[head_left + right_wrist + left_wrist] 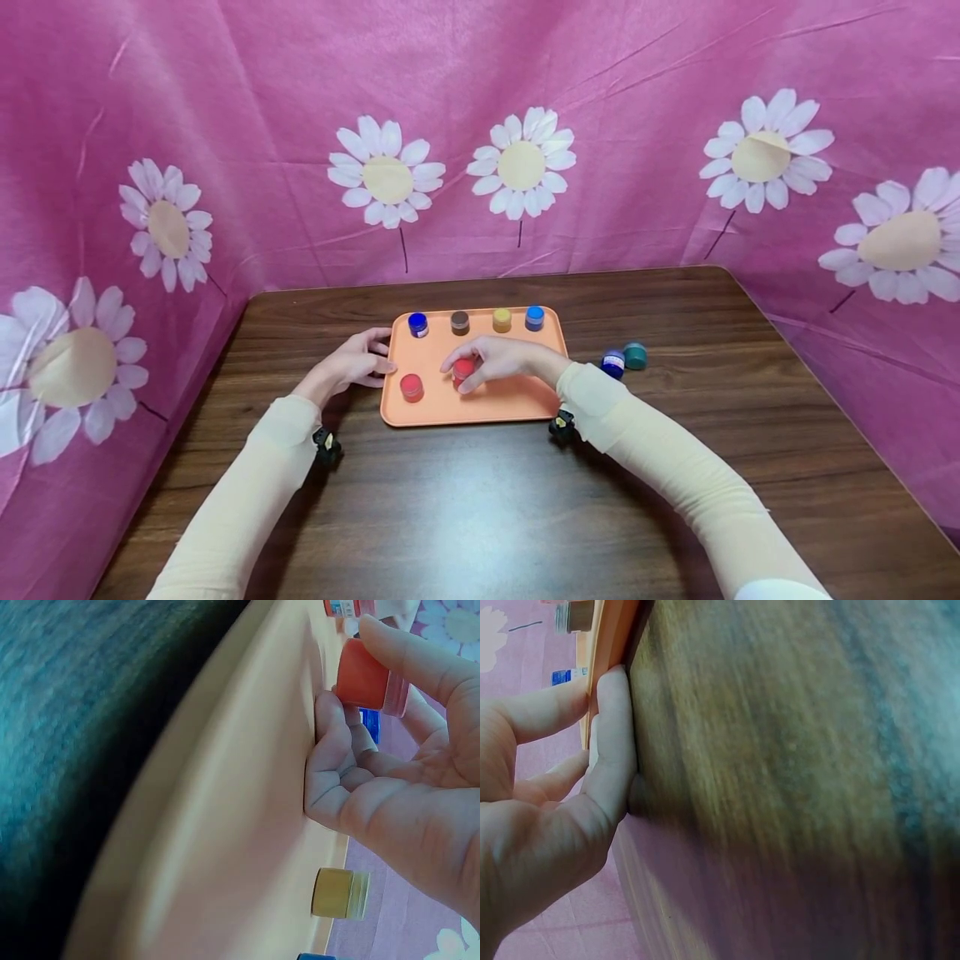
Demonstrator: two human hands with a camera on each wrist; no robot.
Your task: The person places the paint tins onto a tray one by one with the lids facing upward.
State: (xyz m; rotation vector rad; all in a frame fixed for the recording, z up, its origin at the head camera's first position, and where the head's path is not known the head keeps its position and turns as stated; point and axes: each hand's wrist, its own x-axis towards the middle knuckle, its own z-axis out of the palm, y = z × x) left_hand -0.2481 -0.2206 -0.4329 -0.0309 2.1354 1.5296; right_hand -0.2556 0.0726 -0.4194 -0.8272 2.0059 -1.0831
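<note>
A shallow orange tray (pixel 438 408) lies on the wooden table. My left hand (pixel 351 364) holds its left rim; in the left wrist view, fingers (pixel 615 712) of that hand lie along the outer wall. Over the tray, my right hand (pixel 498 358) grips a small red paint jar (pixel 363 673) between thumb and fingers, its curled fingers close to the tray floor. Left of that jar stands a second red paint jar (pixel 411 387). Along the far side of the tray are a dark blue jar (pixel 417 325), a brown jar (pixel 460 323), a yellow jar (pixel 502 320) and a lighter blue jar (pixel 534 318).
To the tray's right, a dark blue jar (pixel 612 364) and a green jar (pixel 635 356) stand side by side on the table (pixel 720 417). A pink curtain (pixel 637 167) with white daisies hangs behind and at both sides. Each wrist carries a small black camera.
</note>
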